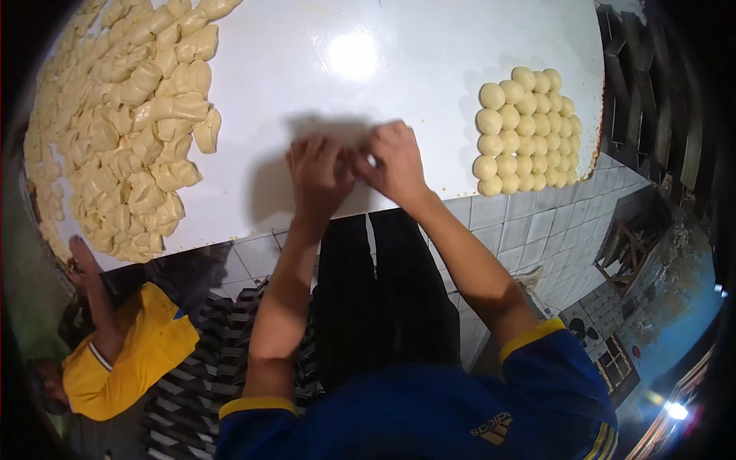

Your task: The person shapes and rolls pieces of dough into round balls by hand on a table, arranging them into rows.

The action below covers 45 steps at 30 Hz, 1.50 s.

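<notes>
Over the middle of the white tabletop, near its front edge, my left hand [318, 172] is curled with the knuckles up. Close beside it, my right hand [392, 162] bends its fingers downward, thumb toward the left hand. Motion blurs the fingertips, and whatever lies under or between them is hidden. To the left spreads a large heap of cut dough pieces [142, 126], pale yellow and irregular. On the right, smooth round dough balls [525, 126] sit in tight rows. Both hands are apart from the heap and from the rows.
The white table [322, 84] has a front edge just before my body. At the lower left, a person in a yellow shirt [134, 345] reaches a hand [83, 257] toward the heap. Stacked dark metal trays [652, 84] stand beyond the right edge.
</notes>
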Tool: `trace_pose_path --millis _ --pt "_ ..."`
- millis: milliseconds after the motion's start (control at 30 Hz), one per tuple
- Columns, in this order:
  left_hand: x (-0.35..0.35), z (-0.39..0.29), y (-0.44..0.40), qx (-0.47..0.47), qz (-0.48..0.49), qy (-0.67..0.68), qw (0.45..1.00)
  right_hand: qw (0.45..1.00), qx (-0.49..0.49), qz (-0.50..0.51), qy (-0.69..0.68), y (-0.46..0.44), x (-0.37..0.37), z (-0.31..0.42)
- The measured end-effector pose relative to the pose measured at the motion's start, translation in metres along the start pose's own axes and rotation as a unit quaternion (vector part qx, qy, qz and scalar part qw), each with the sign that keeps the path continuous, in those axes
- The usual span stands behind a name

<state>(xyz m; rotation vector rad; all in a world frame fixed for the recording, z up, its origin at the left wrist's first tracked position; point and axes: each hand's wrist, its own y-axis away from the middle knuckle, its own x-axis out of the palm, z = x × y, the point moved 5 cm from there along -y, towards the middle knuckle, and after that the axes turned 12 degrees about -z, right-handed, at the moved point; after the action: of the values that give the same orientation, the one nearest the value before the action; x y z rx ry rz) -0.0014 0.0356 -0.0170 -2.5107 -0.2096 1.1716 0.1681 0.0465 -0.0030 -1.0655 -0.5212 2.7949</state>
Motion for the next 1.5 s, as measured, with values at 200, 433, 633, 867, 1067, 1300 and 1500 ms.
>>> trace_pose_path --millis 200,433,633,867,1067,1300,1500 --pt "-0.037 0.063 -0.027 -0.015 0.02 -0.09 0.996 0.991 -0.061 -0.03 0.113 -0.041 -0.034 -0.055" --pt "-0.008 0.016 0.029 0.018 0.009 0.009 1.0 0.999 -0.027 0.026 -0.004 0.01 -0.02 -0.007" --pt "-0.022 0.058 -0.029 -0.044 0.037 -0.104 0.993 0.993 -0.055 -0.016 0.099 -0.046 -0.022 -0.049" --pt "-0.023 0.011 0.02 0.051 -0.008 -0.014 0.999 0.998 -0.052 0.022 0.02 0.015 -0.029 -0.025" --pt "-0.017 0.044 -0.033 -0.002 -0.01 -0.085 0.996 0.994 -0.046 -0.03 0.096 -0.051 -0.017 -0.051" --pt "-0.016 0.033 0.045 0.037 -0.013 -0.013 0.999 0.996 -0.06 0.06 0.032 0.022 -0.04 -0.027" --pt "-0.01 0.036 -0.044 -0.027 -0.009 -0.056 0.998 0.995 -0.03 0.021 0.097 -0.045 -0.015 -0.039"
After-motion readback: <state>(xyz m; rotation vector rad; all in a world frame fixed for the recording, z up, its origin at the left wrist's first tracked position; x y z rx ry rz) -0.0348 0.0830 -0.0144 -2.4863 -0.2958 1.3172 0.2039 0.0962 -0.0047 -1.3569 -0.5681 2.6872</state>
